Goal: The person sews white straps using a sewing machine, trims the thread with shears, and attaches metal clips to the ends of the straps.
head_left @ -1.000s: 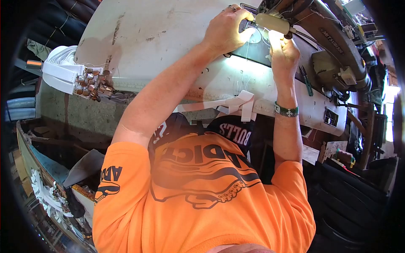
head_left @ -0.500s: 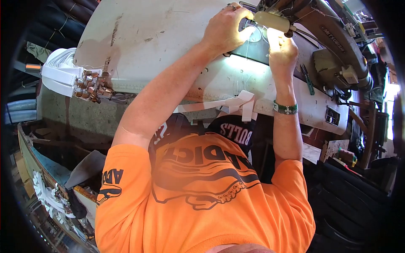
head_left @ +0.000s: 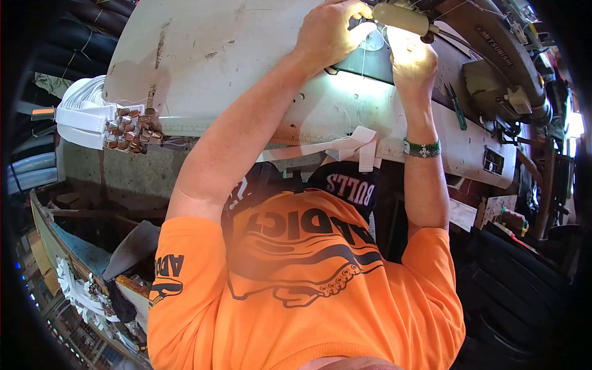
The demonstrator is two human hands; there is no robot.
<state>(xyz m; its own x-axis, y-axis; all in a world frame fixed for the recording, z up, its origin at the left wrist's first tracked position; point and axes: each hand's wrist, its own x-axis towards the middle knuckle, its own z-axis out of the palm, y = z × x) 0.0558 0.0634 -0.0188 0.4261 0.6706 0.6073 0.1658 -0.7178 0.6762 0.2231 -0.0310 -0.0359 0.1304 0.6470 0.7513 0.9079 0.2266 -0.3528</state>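
Note:
My left hand [head_left: 330, 36] is at the sewing area of a Mitsubishi sewing machine [head_left: 493, 52], its thumb and fingers curled toward each other beside the end of a pale lamp [head_left: 401, 18]. What lies between those fingertips is too small to make out. Just right of it, my right hand [head_left: 414, 61] has its fingers drawn together under the lamp, washed out by the glare; whatever they pinch cannot be seen. A thin thread [head_left: 362, 65] hangs from between the hands. A white strap [head_left: 351, 145] lies folded along the table's front edge, partly over my lap.
At the table's left edge hangs a bundle of white straps [head_left: 83, 126] with copper-coloured metal ends [head_left: 132, 128]. Thread snips [head_left: 456, 106] rest right of my right hand. Dark rolls [head_left: 80, 37] are stacked at far left. More white pieces [head_left: 77, 287] sit lower left.
The whole view has shifted slightly. Both hands stay at the sewing area, with the right fingers a little further under the lamp. The strap lies as before.

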